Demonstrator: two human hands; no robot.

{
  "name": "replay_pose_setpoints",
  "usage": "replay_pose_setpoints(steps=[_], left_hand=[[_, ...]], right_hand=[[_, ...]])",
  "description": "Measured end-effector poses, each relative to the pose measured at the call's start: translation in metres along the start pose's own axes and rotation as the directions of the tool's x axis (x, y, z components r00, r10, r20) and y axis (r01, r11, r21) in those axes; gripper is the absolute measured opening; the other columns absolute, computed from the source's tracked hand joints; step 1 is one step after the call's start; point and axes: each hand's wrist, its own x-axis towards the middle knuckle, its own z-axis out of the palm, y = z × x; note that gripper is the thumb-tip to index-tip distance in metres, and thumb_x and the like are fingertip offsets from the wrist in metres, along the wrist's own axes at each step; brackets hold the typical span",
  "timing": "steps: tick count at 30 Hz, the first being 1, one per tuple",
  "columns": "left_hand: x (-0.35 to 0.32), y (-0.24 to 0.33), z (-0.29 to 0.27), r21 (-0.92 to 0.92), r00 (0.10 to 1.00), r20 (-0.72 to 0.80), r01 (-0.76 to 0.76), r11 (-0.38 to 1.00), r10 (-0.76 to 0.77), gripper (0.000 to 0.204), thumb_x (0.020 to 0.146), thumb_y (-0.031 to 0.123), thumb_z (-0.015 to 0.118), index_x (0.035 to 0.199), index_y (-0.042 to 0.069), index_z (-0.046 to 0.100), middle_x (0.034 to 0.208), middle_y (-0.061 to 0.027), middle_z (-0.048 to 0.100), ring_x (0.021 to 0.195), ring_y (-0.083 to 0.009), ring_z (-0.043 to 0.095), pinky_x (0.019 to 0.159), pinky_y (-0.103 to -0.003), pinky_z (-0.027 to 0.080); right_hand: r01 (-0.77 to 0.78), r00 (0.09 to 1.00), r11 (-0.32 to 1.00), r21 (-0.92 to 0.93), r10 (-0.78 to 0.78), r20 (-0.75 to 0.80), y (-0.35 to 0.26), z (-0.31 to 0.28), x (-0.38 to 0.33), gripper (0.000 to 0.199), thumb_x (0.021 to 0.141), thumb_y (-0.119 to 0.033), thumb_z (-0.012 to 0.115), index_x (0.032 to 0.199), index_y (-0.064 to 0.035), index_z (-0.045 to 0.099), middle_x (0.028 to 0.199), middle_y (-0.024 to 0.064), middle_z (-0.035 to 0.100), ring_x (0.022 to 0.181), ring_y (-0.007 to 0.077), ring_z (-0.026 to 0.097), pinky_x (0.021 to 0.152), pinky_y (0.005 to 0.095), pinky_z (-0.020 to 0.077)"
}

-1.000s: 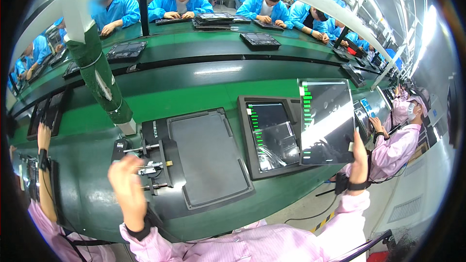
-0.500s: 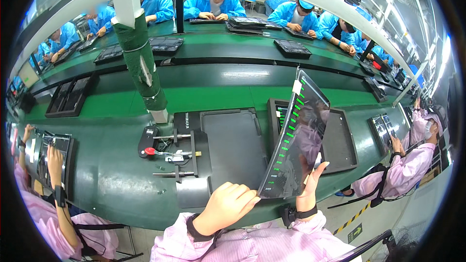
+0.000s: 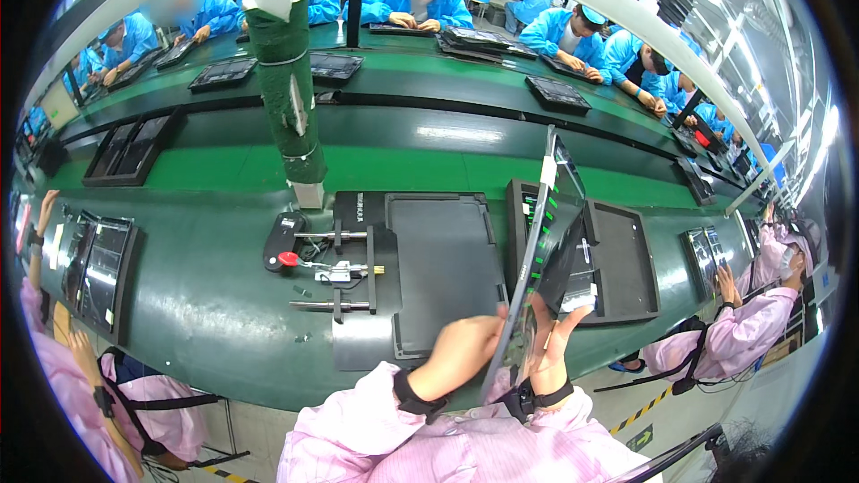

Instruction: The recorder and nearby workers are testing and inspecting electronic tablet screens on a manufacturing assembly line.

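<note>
Both hands (image 3: 510, 344) holding flat panel (image 3: 546, 241) upright (edge-on), above black tray (image 3: 626, 259)

My left hand (image 3: 465, 349) hides the lower corner of the panel (image 3: 546, 250), and my fingertips there are out of sight behind its edge. The panel stands edge-on, so I cannot make out its face, and it covers the left part of the tray (image 3: 617, 259) behind it. My right hand (image 3: 550, 344) is half hidden by the panel; only fingers and wrist show. The small parts on the jig (image 3: 335, 273) are too small to tell apart. The post (image 3: 286, 89) is cut off at the top edge. The person at my left (image 3: 63, 376) is cut by the rim, and faces across the worktop (image 3: 206, 304) are blurred.
</note>
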Motion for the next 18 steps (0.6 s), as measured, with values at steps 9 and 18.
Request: replay_pose_setpoints(steps=[9,18], left_hand=[[-0.007,-0.001,-0.009,-0.485,0.999,0.029,0.029,0.874,-0.017,0.021,0.081,0.015,0.064,0.097,0.003,0.065,0.09,-0.0191,0.066,0.085,-0.0362,0.064,0.072,-0.036,0.049],[-0.001,-0.031,-0.17,0.475,0.718,-0.681,0.287,0.832,0.141,0.017,0.095,0.013,0.052,0.104,0.005,0.063,0.093,-0.0102,0.063,0.087,-0.0232,0.057,0.078,-0.034,0.045]], right_hand=[[-0.022,0.998,0.998,-0.065,0.026,0.064,-0.01,-0.006,0.009,0.082,0.081,-0.07,0.055,0.128,-0.003,0.049,0.122,0.0117,0.057,0.106,0.0287,0.058,0.093,0.0438,0.0485],[-0.397,0.913,0.904,-0.161,0.407,0.037,-0.068,-0.004,0.031,0.037,0.092,-0.035,0.06,0.112,-0.004,0.06,0.101,0.0112,0.067,0.082,0.0245,0.067,0.073,0.0362,0.0565]])
